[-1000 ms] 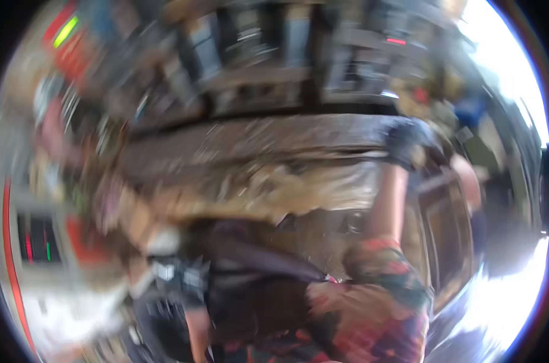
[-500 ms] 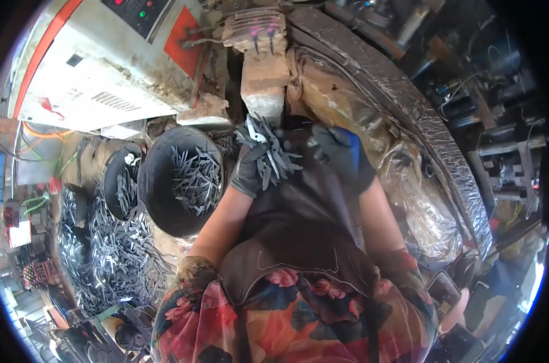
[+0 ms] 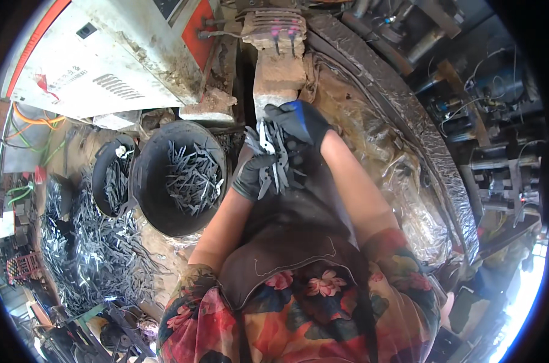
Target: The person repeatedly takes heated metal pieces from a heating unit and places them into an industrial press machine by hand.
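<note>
I note the main change at the right hand [image 3: 298,124]. Half a second ago it stood apart from the bundle, to the right of it; it is now at the upper ends of the metal pieces [image 3: 278,164], with its gloved fingers bent leftward over them. For the work, I judge that handling has passed from one hand to two.

State of the hands: the left hand [image 3: 250,176] is closed around the lower part of the bundle, thumb across the front. I cannot tell whether the right hand pinches a piece or only rests against the ends; dark glove and dark metal merge there.

Position of the metal pieces: held fanned in front of the apron [image 3: 286,242], one silver piece [image 3: 263,138] standing out among the grey ones.

Compared with the frame from half a second ago, I find the left hand's hold unchanged. The large tub [image 3: 152,175], left of that hand, shows no clear change in its loose contents. The small bucket [image 3: 99,181] sits just beside it, with the heap [image 3: 108,254] below in view. The white cabinet [image 3: 114,51] appears slightly shifted, which I attribute to head movement. The oldest frame is too smeared for a reliable comparison.
</note>
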Demonstrator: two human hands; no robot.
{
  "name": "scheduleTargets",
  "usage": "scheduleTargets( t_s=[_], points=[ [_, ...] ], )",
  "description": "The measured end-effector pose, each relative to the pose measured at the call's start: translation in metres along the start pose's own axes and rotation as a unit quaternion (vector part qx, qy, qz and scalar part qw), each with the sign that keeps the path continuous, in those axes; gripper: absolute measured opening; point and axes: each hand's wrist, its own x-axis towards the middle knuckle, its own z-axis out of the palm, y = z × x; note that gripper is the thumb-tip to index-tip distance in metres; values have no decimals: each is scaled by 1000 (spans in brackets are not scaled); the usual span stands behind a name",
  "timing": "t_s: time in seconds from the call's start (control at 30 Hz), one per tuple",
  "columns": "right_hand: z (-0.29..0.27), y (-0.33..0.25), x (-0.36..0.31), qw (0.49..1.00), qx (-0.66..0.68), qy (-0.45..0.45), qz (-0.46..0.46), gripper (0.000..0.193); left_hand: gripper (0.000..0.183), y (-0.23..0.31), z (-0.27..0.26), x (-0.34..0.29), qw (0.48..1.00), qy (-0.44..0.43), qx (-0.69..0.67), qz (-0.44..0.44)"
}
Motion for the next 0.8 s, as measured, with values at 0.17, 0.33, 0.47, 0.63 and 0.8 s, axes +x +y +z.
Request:
scheduleTargets(
  t_s=[0.17,0.33,0.47,0.63,0.8],
  points=[
    [-11,1,-3,977,194,-40,83,47,65,6,-7,-2,999,-12,-38,-31],
    [17,14,12,982,173,-79,-24,33,65,9,-16,-2,998,-34,-14,-46],
    [-3,62,13,989,100,-59,-88,24,64,5,-12,3,999,-30,-22,-13],
    [-45,41,-19,821,569,37,44,19,65,13,-34,-8,994,-41,-77,-72],
    [-7,54,-12,765,641,40,38,25,59,9,-27,-6,991,-34,-121,-56]
  ],
)
